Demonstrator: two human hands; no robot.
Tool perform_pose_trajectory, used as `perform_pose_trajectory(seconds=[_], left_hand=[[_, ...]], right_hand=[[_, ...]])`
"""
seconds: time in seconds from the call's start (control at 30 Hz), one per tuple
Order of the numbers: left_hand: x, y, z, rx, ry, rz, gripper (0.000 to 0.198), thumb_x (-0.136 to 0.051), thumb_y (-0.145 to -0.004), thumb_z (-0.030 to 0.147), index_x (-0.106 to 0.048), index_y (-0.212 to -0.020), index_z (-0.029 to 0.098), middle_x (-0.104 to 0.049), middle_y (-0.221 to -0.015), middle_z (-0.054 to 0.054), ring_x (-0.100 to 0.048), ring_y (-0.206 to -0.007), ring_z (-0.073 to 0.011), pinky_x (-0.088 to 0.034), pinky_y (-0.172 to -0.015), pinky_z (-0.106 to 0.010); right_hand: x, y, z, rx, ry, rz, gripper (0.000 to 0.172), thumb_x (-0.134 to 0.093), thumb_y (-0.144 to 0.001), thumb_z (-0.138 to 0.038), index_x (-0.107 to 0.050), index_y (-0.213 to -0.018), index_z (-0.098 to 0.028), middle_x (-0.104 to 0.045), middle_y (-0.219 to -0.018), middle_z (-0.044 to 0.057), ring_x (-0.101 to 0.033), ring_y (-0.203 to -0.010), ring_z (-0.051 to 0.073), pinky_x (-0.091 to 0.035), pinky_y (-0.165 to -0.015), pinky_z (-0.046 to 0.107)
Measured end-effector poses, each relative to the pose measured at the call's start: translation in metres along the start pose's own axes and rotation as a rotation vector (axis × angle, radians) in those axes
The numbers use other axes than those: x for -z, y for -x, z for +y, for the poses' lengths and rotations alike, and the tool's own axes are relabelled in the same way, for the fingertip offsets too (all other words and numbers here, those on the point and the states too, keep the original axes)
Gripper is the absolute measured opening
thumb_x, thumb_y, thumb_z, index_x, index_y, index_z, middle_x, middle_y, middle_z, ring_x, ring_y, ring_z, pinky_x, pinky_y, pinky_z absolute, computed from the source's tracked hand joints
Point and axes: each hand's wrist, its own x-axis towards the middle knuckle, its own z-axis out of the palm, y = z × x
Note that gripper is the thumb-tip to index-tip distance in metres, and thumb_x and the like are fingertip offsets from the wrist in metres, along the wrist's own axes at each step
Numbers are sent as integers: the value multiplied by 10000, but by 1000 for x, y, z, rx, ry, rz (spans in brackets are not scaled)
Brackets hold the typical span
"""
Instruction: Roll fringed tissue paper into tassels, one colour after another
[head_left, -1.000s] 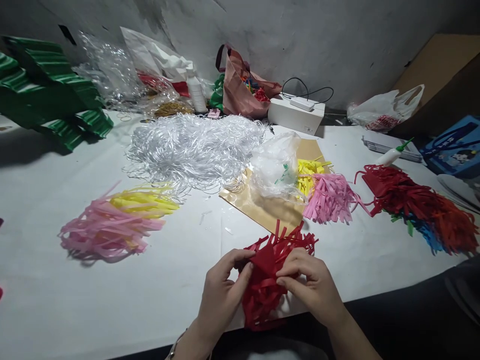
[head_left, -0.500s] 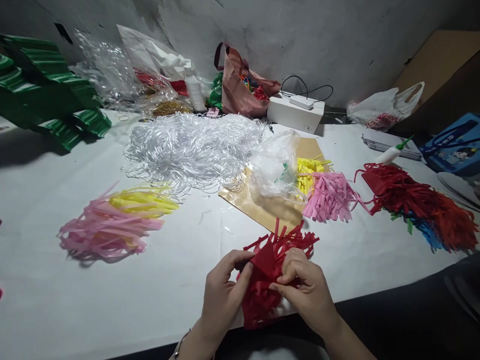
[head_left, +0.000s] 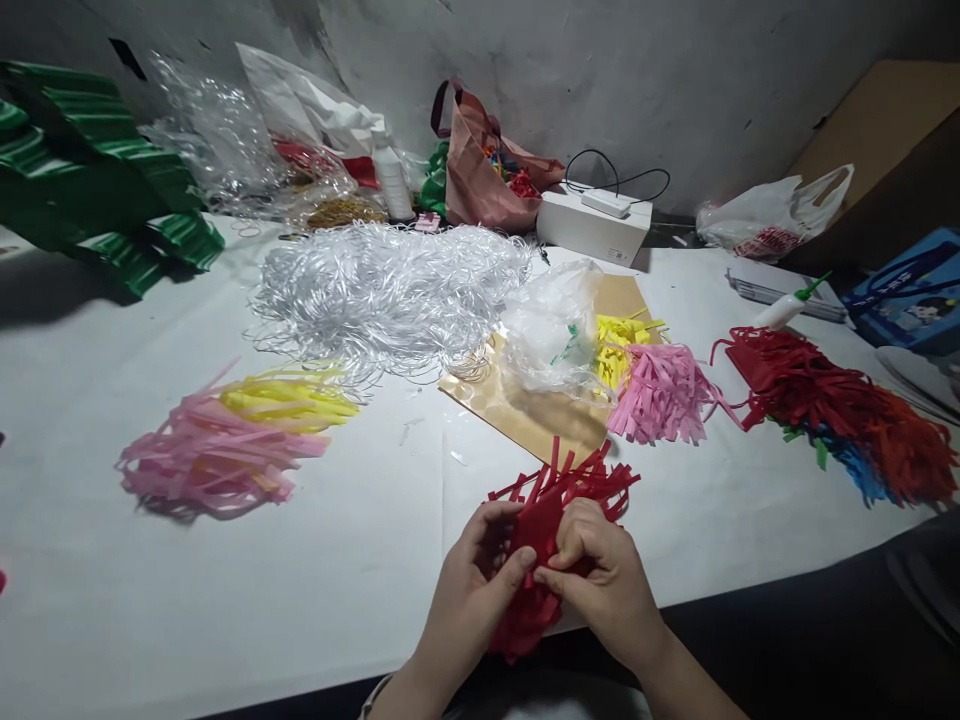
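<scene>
1. From where I stand, the red fringed bundle [head_left: 538,520] is at the near edge of the desk [head_left: 360,590], between the person's two hands, with its strips fanning out toward the far side and more red hanging below the hands.
2. The left hand [head_left: 476,585] has its fingers clamped on the bundle's flat red part, thumb on the near side; the fingertips are partly hidden.
3. The right hand [head_left: 606,570] has its fingers curled, with thumb and forefinger pinched on the bundle, just beside the left thumb.
4. Just beyond the bundle lies a tan sheet [head_left: 517,405], with a clear plastic bag [head_left: 551,345] crumpled on top.
5. Right of that bag I see a yellow fringe [head_left: 613,352], and a pink fringe [head_left: 664,395] touching it.
6. Farther right is a dark red fringe pile [head_left: 799,385], an orange fringe [head_left: 911,450] against it and blue strips [head_left: 862,472] peeking out underneath.
7. Behind that pile, a green-tipped bottle [head_left: 780,312] leans at a slant.
8. Over on the left, pink strips [head_left: 210,455] lie loose, touching yellow strips [head_left: 292,400].
9. A big tangle of silvery cord [head_left: 390,295] spreads across the middle, in front of a pink bag [head_left: 480,175] and a white box [head_left: 592,228].
</scene>
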Motion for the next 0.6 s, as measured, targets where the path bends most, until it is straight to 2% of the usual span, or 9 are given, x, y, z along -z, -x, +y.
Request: perform_pose_trajectory(seconds=[0.17, 0.27, 0.37, 0.6], left_hand=[[-2, 2, -1, 94, 45, 7, 261, -715, -833, 367, -646, -1036, 217, -720, -954, -44, -685, -906, -202, -575, -817, -308], [-1, 3, -1, 81, 54, 28, 264, -713, -845, 380, -640, -1041, 219, -732, -978, -47, -693, -906, -198, -580, -815, -305], [0, 4, 0, 43, 73, 46, 262, -720, -846, 382, -640, -1036, 222, -738, -997, -48, -701, -911, -199, -589, -804, -299], [-1, 9, -2, -50, 22, 60, 209, -711, -867, 336, -651, -1042, 239, -737, -951, -16, -708, -863, -172, -585, -764, -252]], right_hand=[[5, 0, -1, -95, 23, -105, 351, -796, -814, -422, -561, -659, -213, -576, -691, -19, -511, -719, 167, -403, -695, 307], [15, 0, -2, -129, -8, -161, 307, -672, -909, -498, -689, -772, -224, -639, -752, 13, -569, -767, 184, -429, -723, 319], [24, -1, -2, -156, -18, -141, 300, -587, -972, -469, -755, -875, -241, -659, -817, 32, -604, -796, 186, -448, -720, 316], [24, -7, -15, -222, 80, -231, 138, -657, -919, -302, -784, -892, -254, -660, -825, 34, -600, -830, 191, -452, -710, 303]])
